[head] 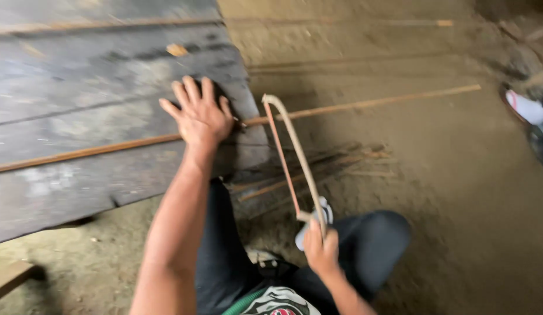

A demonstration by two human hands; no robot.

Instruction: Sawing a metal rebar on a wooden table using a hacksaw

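A long thin brown rod (365,105) lies across a weathered grey wooden platform (79,76) and sticks out past its right edge over the dirt floor. My left hand (198,114) presses flat on the rod near that edge, fingers spread. My right hand (321,248) grips the handle of a bow-shaped hacksaw (295,157). The saw's far end meets the rod just right of the platform edge, next to my left hand.
Several cut rod pieces (318,172) lie on the dirt floor under the overhang. Another person's white shoe (528,108) shows at the right edge. More thin rods (400,23) lie farther back. My dark-trousered knees (371,239) are below.
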